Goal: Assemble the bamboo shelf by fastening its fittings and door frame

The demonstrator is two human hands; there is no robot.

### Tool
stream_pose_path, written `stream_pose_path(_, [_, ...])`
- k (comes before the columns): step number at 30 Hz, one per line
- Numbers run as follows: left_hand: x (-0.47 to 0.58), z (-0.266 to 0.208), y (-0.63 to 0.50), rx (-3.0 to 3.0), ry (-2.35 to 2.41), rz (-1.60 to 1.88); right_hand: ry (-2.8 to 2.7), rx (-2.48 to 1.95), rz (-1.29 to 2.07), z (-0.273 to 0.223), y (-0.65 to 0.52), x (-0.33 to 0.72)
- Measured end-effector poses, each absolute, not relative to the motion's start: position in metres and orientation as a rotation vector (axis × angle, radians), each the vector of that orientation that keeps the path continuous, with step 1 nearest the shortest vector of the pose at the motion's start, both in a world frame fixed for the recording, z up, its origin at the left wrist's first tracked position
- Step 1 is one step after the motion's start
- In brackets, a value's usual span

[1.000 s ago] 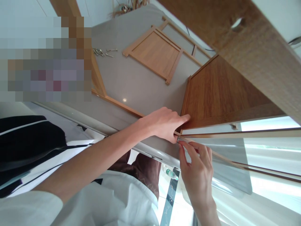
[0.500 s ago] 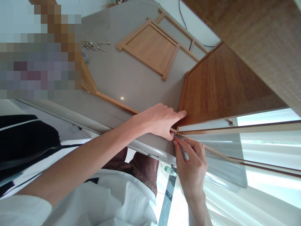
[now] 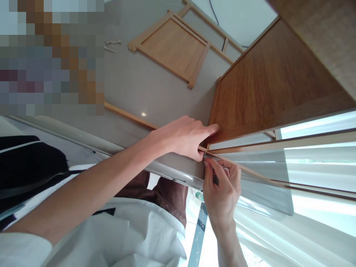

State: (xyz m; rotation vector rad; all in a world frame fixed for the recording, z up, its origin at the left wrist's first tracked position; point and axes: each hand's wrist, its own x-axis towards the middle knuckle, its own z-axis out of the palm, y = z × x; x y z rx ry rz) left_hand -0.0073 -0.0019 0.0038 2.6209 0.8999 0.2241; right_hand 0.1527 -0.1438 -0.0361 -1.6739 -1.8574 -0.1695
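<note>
My left hand (image 3: 187, 137) is wrapped round the corner of a wooden frame, its fingers curled over a thin rail (image 3: 133, 118) and one finger stretched against a brown wooden panel (image 3: 267, 78). The underside of that grip is hidden. Just below it, my right hand (image 3: 224, 185) is closed, thumb and fingertips pinched together at the rail's end. Whatever sits in the pinch is small and dark, and I cannot make out its kind. The panel stands tilted to the right of both hands.
On the grey table (image 3: 178, 98) lies a flat wooden panel with a frame (image 3: 174, 48). Some screws (image 3: 112, 42) lie at the far left. A thick wooden part (image 3: 328, 33) looms close at upper right. A bottle (image 3: 198, 195) is on the floor below the table edge.
My view has shifted slightly, so the table and panels sit a little differently in frame. Both hands stay at the same corner, the right still pinching there.
</note>
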Motion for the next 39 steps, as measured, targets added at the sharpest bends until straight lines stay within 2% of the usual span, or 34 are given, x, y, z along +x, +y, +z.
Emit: stream_pose_path(39, [-0.007,0.005,-0.002,2.472,0.953,0.172,-1.734,-1.835,-0.019,-0.024,-0.144,0.145])
